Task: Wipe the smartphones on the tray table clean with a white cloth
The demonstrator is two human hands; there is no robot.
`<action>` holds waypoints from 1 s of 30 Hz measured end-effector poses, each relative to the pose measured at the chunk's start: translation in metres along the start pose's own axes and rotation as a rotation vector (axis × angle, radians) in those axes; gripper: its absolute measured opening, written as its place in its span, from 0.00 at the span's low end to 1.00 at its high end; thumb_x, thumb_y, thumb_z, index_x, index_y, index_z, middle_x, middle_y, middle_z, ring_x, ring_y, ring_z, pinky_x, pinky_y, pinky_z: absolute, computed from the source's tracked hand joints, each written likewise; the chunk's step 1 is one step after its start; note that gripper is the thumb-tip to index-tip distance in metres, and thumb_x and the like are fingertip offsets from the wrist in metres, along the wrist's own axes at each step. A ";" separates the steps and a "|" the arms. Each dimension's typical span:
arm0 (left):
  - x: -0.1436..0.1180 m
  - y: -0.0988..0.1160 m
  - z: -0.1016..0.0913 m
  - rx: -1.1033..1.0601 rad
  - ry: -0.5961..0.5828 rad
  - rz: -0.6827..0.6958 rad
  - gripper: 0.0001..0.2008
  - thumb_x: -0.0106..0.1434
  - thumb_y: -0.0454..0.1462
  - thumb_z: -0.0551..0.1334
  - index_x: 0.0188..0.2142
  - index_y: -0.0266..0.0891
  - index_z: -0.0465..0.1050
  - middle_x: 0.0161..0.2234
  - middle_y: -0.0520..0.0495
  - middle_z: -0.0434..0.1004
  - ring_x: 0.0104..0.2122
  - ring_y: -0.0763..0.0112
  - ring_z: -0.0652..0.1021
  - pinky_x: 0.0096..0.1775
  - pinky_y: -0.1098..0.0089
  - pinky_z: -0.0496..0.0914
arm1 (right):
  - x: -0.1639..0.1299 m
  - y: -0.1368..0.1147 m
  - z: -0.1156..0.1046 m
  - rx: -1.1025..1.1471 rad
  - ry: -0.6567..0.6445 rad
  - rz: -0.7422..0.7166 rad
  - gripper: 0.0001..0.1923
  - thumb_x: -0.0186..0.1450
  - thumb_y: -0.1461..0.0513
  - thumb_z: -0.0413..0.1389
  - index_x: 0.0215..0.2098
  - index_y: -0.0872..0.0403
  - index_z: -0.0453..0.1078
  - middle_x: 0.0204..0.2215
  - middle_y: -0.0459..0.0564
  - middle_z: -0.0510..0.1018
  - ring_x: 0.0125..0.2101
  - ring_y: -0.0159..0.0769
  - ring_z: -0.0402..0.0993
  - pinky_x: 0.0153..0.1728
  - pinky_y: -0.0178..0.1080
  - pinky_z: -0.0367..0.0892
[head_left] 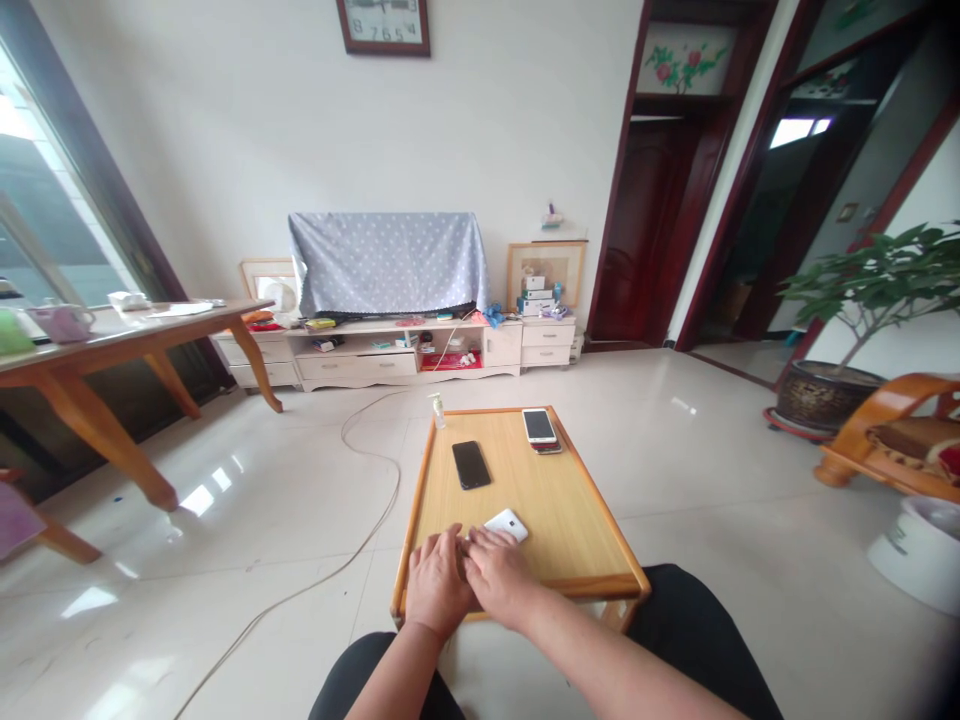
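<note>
Our left hand (436, 585) and right hand (496, 572) meet at the white phone (509, 524) on the counter (566, 530); we cannot tell their grip.

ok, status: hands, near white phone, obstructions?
Left hand and right hand close together. Right partly hides near white phone; grip unclear. Black phone lies beyond, not obstructing.

The worktop (562, 520) is a low table with a pale wood-grain top and orange-brown edging. Toward its near side lies a white smartphone (512, 523), back up and partly hidden; farther back, a black smartphone (471, 466). A pump bottle (439, 416) stands at the far left corner. Far right, a white-framed smartphone (538, 426) overlaps what appears to be a dark red phone (547, 448).
</note>
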State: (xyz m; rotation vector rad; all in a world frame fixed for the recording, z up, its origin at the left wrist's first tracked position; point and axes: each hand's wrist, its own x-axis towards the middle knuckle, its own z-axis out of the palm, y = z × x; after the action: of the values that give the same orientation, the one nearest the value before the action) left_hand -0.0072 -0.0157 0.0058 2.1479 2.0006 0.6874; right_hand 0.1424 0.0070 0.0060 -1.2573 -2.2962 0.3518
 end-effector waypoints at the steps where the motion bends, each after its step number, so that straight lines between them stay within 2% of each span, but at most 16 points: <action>1: 0.000 0.000 0.000 -0.002 0.000 -0.003 0.26 0.61 0.40 0.59 0.59 0.44 0.62 0.51 0.43 0.76 0.56 0.59 0.70 0.56 0.60 0.58 | -0.001 0.003 -0.002 -0.024 -0.018 0.009 0.20 0.74 0.57 0.44 0.60 0.46 0.68 0.61 0.51 0.70 0.63 0.44 0.60 0.65 0.54 0.46; 4: -0.001 0.001 -0.003 -0.005 -0.010 -0.004 0.31 0.57 0.46 0.64 0.59 0.44 0.62 0.50 0.44 0.77 0.55 0.56 0.70 0.55 0.59 0.59 | 0.002 0.019 -0.013 -0.093 -0.032 0.168 0.22 0.75 0.54 0.41 0.60 0.46 0.67 0.64 0.52 0.66 0.67 0.49 0.52 0.65 0.65 0.36; 6: -0.002 0.002 -0.005 -0.001 -0.013 -0.002 0.33 0.55 0.47 0.65 0.59 0.45 0.62 0.50 0.44 0.77 0.55 0.56 0.70 0.55 0.59 0.59 | 0.005 0.022 -0.015 -0.116 -0.036 0.238 0.23 0.75 0.53 0.39 0.61 0.49 0.67 0.65 0.55 0.64 0.68 0.50 0.49 0.64 0.66 0.36; 9: -0.003 0.002 -0.006 0.015 -0.014 -0.008 0.30 0.58 0.45 0.63 0.59 0.44 0.62 0.51 0.44 0.77 0.55 0.57 0.70 0.55 0.59 0.58 | 0.003 0.007 -0.006 -0.074 -0.058 0.159 0.25 0.76 0.52 0.39 0.62 0.50 0.66 0.65 0.56 0.64 0.67 0.48 0.52 0.66 0.64 0.36; 11: -0.003 0.002 -0.006 0.032 -0.037 -0.005 0.26 0.61 0.40 0.60 0.59 0.44 0.62 0.52 0.43 0.77 0.55 0.58 0.70 0.55 0.60 0.58 | -0.004 -0.004 0.003 -0.023 -0.073 0.042 0.24 0.76 0.52 0.39 0.65 0.47 0.62 0.64 0.55 0.66 0.66 0.46 0.55 0.66 0.63 0.35; 13: -0.003 0.002 -0.007 0.041 -0.053 -0.004 0.25 0.61 0.39 0.59 0.58 0.45 0.63 0.52 0.43 0.77 0.55 0.59 0.71 0.55 0.60 0.58 | -0.008 -0.006 0.005 -0.003 -0.078 -0.004 0.24 0.76 0.53 0.38 0.65 0.44 0.61 0.63 0.53 0.67 0.65 0.45 0.57 0.67 0.63 0.34; 17: -0.003 0.006 -0.010 0.030 -0.041 -0.014 0.28 0.56 0.47 0.65 0.56 0.45 0.65 0.50 0.44 0.77 0.54 0.56 0.71 0.55 0.59 0.58 | -0.003 0.019 -0.014 -0.075 -0.048 0.199 0.25 0.76 0.52 0.36 0.63 0.45 0.65 0.65 0.52 0.64 0.66 0.45 0.55 0.65 0.67 0.33; 19: -0.003 0.007 -0.011 0.023 -0.035 -0.010 0.28 0.55 0.47 0.66 0.55 0.46 0.66 0.49 0.45 0.77 0.54 0.56 0.71 0.55 0.59 0.58 | -0.001 0.029 -0.022 -0.117 -0.015 0.287 0.25 0.76 0.52 0.36 0.63 0.47 0.65 0.65 0.54 0.63 0.67 0.46 0.53 0.65 0.67 0.33; 21: -0.003 0.007 -0.011 0.019 -0.022 -0.008 0.27 0.55 0.47 0.65 0.54 0.47 0.66 0.48 0.45 0.77 0.53 0.57 0.71 0.55 0.60 0.58 | -0.005 0.028 -0.021 -0.139 0.004 0.277 0.25 0.75 0.52 0.38 0.63 0.48 0.64 0.65 0.56 0.63 0.67 0.46 0.52 0.65 0.65 0.34; 26: -0.005 0.004 -0.008 0.015 -0.005 0.008 0.23 0.57 0.45 0.63 0.53 0.47 0.67 0.46 0.46 0.78 0.51 0.58 0.71 0.54 0.60 0.57 | -0.035 0.002 -0.007 -0.061 -0.043 0.037 0.24 0.75 0.52 0.39 0.64 0.47 0.63 0.65 0.52 0.64 0.67 0.44 0.53 0.67 0.61 0.33; 28: -0.005 0.005 -0.007 0.020 -0.010 0.014 0.24 0.57 0.46 0.64 0.52 0.47 0.67 0.46 0.46 0.77 0.51 0.58 0.71 0.53 0.60 0.58 | -0.040 0.004 -0.010 -0.051 -0.046 0.052 0.24 0.76 0.53 0.38 0.64 0.45 0.63 0.65 0.51 0.63 0.67 0.44 0.54 0.67 0.62 0.32; 30: -0.005 0.006 -0.008 0.035 -0.014 0.010 0.25 0.56 0.48 0.65 0.52 0.47 0.67 0.45 0.46 0.77 0.51 0.57 0.71 0.53 0.60 0.58 | -0.038 0.016 -0.018 -0.075 -0.026 0.162 0.24 0.76 0.53 0.38 0.65 0.45 0.62 0.66 0.52 0.61 0.67 0.45 0.53 0.66 0.64 0.33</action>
State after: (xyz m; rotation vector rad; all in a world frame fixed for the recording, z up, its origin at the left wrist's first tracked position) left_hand -0.0049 -0.0232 0.0139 2.1770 2.0113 0.6416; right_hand 0.1811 -0.0165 0.0030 -1.4894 -2.2532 0.3429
